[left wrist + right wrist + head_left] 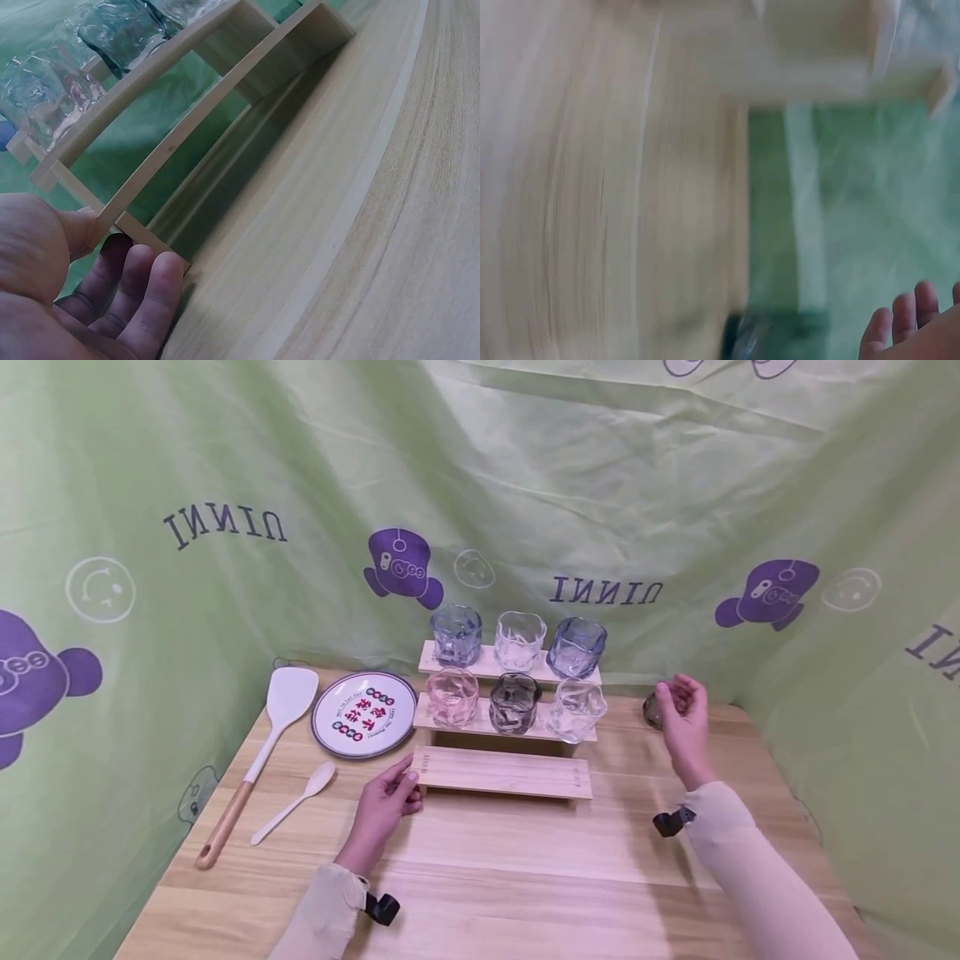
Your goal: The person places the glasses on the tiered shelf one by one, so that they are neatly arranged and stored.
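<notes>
My left hand [381,810] grips the left end of a wooden stepped stand [502,772], thumb on the lowest board and fingers at its side leg. The left wrist view shows this pinch on the stand [176,150] close up. At the far right of the table, my right hand [684,722] is beside a dark glass [652,712] and partly covers it. In the blurred right wrist view, the fingers [904,315] are loosely bent and apart from the dark glass [772,337]. The lowest board carries no glass.
The top step holds two blue glasses [456,635] [577,647] around a clear glass [519,642]. A pink glass [452,697], a dark grey glass [514,703] and another clear glass [577,710] occupy the middle step. Leftward lie a plate [363,714], a spatula [258,764] and a spoon [294,803].
</notes>
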A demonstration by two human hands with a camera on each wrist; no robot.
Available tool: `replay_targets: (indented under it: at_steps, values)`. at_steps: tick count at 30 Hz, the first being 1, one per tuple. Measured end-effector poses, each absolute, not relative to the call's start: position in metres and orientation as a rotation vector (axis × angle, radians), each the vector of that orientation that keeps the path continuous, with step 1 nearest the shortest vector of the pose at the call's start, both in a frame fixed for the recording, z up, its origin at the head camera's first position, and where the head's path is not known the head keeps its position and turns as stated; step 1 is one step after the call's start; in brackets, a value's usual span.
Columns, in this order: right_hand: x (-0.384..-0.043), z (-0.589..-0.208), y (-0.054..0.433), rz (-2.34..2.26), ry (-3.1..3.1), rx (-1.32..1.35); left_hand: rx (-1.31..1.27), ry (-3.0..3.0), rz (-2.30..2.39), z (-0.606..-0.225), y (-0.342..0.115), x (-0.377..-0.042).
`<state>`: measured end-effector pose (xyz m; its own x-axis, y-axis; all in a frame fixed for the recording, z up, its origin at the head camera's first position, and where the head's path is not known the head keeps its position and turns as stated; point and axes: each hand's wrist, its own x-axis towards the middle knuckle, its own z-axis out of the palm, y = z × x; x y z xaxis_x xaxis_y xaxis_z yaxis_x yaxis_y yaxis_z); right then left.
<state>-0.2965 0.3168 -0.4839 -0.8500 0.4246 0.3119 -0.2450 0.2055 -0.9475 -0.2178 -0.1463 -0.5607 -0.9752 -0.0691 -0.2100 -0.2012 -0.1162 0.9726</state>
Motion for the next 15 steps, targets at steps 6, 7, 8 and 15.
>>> replay_targets:
  at_steps: [6, 7, 8, 15]
  values:
    - [-0.309, -0.496, 0.356, 1.566, -2.191, -0.449, -0.318, 2.029, 2.261, -0.561, -0.148, -0.218]
    - [-0.31, -0.498, 0.36, 1.557, -2.238, -0.476, -0.321, 2.032, 2.26, -0.562, -0.148, -0.218]
    - [-0.309, -0.5, 0.363, 1.55, -2.28, -0.494, -0.333, 2.026, 2.261, -0.562, -0.148, -0.218]
    - [-0.303, -0.51, 0.364, 1.557, -2.289, -0.607, -0.324, 2.028, 2.256, -0.56, -0.147, -0.217]
